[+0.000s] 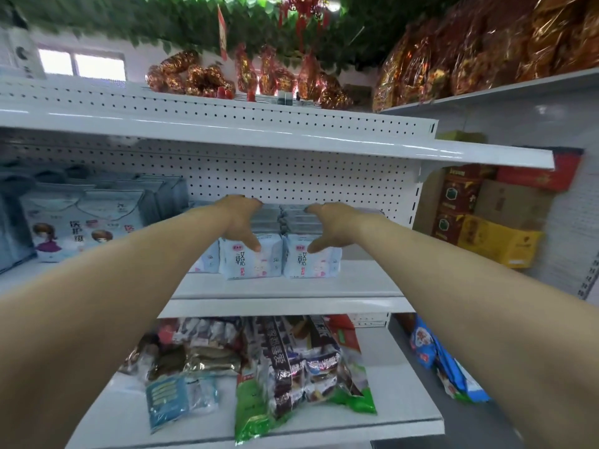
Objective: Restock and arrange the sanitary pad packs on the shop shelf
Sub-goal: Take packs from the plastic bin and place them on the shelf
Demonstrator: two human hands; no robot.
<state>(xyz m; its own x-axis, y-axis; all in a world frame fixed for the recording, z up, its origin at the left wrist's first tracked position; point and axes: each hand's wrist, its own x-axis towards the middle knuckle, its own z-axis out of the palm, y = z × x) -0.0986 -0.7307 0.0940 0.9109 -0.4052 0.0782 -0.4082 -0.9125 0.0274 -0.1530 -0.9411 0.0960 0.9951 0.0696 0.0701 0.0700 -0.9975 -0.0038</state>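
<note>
Two rows of pale blue sanitary pad packs stand upright on the white middle shelf [285, 281], running back toward the pegboard. My left hand [241, 220] lies over the top of the left row [251, 260], its thumb down on the front pack's face. My right hand [330, 223] lies the same way over the right row [311, 260], thumb on its front pack. The fingers of both hands reach over the packs' tops and their tips are hidden. A further pale pack [204, 259] shows behind my left forearm.
Face mask packs [81, 222] fill the left of the same shelf. An overhanging shelf [291, 140] sits close above. Snack bags [291, 367] lie on the shelf below. Cartons [486, 222] are stacked at the right, and red-gold wrapped goods [486, 53] sit on top.
</note>
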